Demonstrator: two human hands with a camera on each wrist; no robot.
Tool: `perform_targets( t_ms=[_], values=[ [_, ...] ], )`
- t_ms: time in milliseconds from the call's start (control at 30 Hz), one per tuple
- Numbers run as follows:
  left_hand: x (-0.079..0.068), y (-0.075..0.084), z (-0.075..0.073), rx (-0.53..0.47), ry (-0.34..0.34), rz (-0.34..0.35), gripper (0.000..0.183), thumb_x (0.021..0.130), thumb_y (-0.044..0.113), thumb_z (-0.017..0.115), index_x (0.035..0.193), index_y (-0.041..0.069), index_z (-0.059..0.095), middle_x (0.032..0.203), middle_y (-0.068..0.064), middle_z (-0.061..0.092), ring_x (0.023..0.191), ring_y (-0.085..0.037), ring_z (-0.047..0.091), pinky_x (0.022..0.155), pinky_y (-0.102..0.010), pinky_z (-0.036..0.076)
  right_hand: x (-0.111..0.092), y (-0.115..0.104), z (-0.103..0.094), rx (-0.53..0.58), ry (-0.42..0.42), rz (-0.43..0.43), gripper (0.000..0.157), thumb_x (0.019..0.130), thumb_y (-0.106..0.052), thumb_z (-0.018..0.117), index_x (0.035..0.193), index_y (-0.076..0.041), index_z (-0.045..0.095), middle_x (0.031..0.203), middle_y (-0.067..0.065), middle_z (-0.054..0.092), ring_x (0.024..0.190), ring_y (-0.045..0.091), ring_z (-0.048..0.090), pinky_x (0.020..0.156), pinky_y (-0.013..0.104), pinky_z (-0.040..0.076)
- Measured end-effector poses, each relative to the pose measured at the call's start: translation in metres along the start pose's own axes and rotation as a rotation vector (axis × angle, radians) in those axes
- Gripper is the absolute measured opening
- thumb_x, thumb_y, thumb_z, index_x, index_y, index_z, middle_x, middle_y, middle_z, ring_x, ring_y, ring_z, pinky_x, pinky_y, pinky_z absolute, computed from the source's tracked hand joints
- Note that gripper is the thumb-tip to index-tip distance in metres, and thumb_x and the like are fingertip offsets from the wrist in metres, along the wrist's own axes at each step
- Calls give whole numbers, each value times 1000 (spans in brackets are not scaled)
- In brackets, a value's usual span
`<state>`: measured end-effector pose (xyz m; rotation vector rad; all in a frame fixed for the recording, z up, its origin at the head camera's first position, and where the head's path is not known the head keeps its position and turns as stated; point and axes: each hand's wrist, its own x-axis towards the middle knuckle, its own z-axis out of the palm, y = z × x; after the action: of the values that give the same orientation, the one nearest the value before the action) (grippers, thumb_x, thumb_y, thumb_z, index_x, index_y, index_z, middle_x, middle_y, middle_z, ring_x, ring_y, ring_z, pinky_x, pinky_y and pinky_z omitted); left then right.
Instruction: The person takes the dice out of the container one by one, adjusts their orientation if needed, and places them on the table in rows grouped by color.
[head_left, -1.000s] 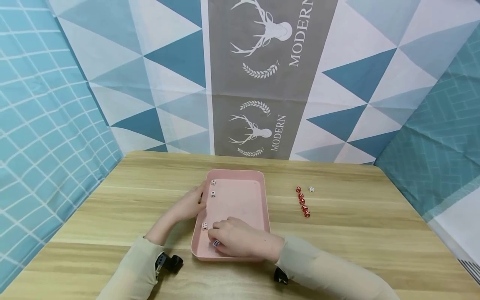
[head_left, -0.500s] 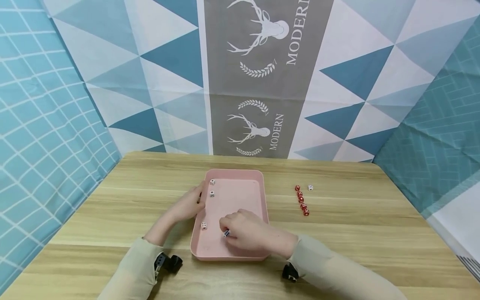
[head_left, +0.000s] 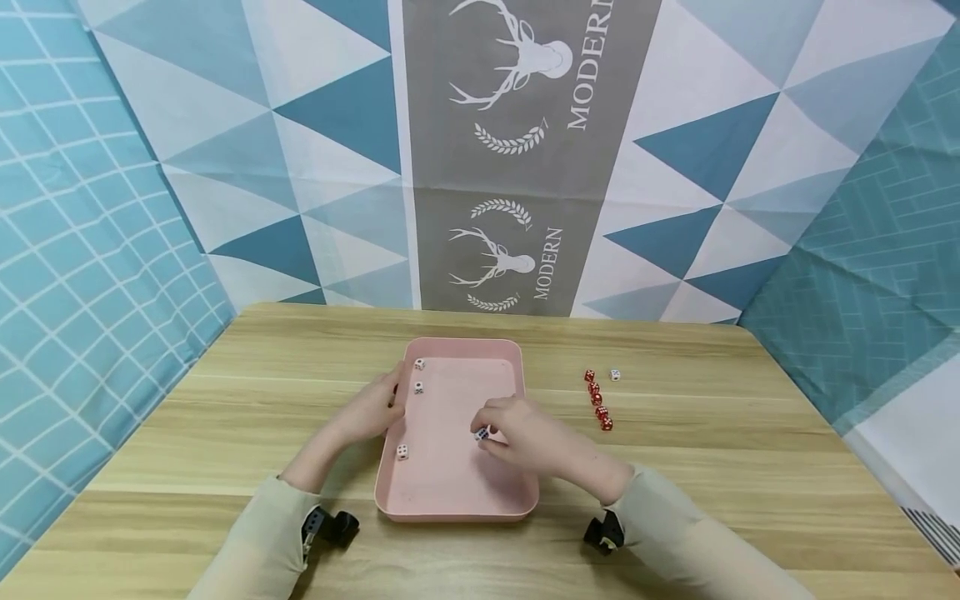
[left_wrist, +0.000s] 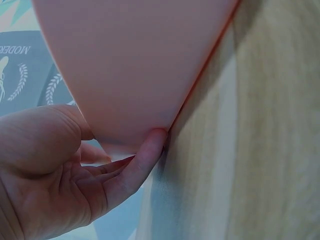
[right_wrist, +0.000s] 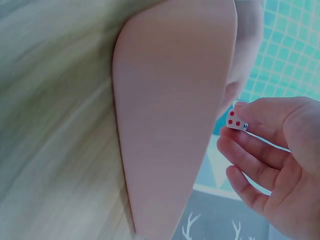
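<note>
Between thumb and fingertips my right hand (head_left: 528, 435) pinches a white die (right_wrist: 236, 121), held above the right part of a pink tray (head_left: 457, 515). Red dots and part of a blue-marked face show on this die in the right wrist view. My left hand (head_left: 367, 412) grips the tray's left side; in the left wrist view its thumb is at the rim and the fingers lie against the outer wall. Inside the tray, along its left side, lie a white die (head_left: 419, 364) at the back, a second white die (head_left: 418, 387) just before it, and a third white die (head_left: 402, 452) nearer the front.
To the right of the tray, several red dice (head_left: 596, 400) form a slightly slanted row on the wooden table (head_left: 675, 467). One white die (head_left: 615, 375) lies beside the row's far end. A patterned cloth (head_left: 345, 167) hangs behind the table.
My right hand has lifted the white die from the tray's front left and carried it right and toward the back. The left hand stays on the tray; the view has shifted slightly.
</note>
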<state>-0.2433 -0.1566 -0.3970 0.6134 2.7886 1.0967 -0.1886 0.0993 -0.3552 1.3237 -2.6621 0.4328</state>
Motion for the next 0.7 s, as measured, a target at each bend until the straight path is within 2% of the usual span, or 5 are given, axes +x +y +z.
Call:
perform_targets(
  t_ms=[267, 500, 700],
  values=[
    [0, 3, 0, -30, -18, 14, 68, 84, -2, 44, 143, -7, 10, 125, -32, 40, 80, -22, 57, 50, -25, 49, -13, 15, -9, -1, 54, 53, 11, 82, -16, 65, 92, -11, 66, 89, -4, 59, 78, 11, 58, 68, 19, 47],
    [0, 3, 0, -2, -10, 13, 67, 85, -1, 45, 142, -9, 11, 125, -32, 41, 84, -22, 56, 55, -23, 49, -26, 27, -11, -29, 105, 83, 12, 80, -13, 66, 91, -9, 65, 88, -2, 60, 79, 10, 61, 67, 19, 49],
    [0, 3, -1, -44, -31, 8, 67, 85, -3, 43, 143, -8, 8, 121, -31, 42, 70, -18, 56, 46, -26, 48, -38, 39, -12, -58, 154, 116, 13, 80, -13, 67, 92, -9, 64, 88, -1, 62, 76, 12, 61, 66, 22, 50]
  ],
)
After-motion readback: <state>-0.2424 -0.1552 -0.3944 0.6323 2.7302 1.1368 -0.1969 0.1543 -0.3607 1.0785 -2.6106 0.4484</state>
